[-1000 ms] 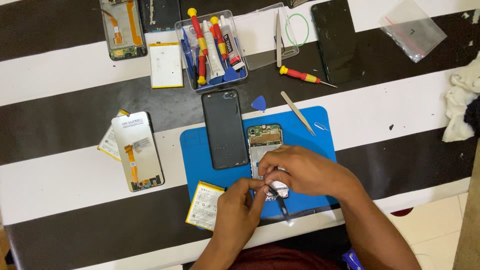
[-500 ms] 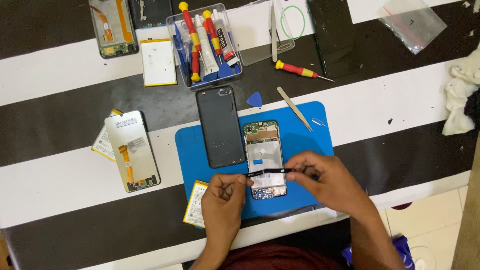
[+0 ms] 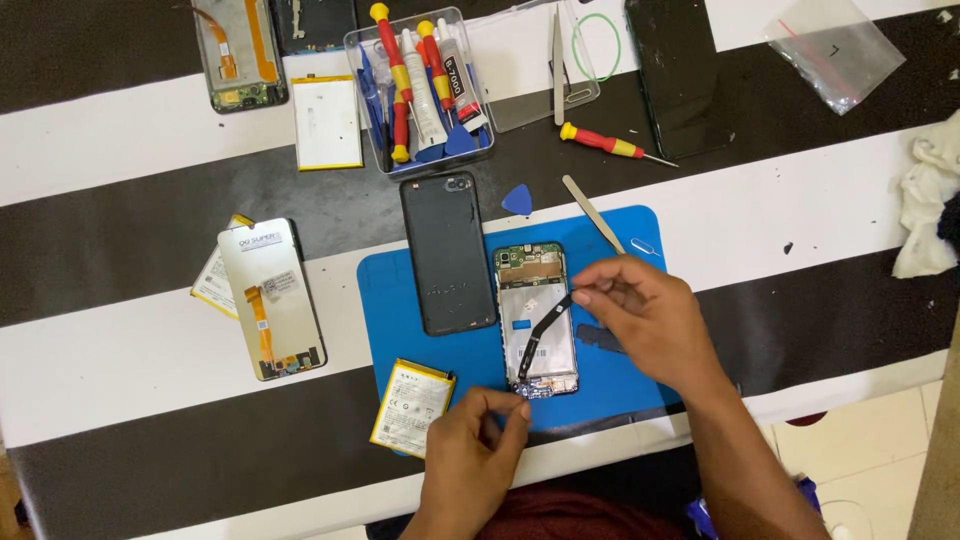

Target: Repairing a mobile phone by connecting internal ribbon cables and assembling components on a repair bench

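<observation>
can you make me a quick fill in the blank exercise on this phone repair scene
1. The right hand pinches the upper end of a black ____ cable over the opened phone.
2. The opened phone lies on a ____ mat.
3. The black back cover lies to the ____ of the opened phone.
4. The left hand is at the phone's ____ end.

Missing words: flex; blue; left; lower

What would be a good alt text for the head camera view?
Right hand lifts a black flat cable off an opened phone on a blue mat, left hand at the phone's lower end. Beside it lies a black back cover.
</observation>
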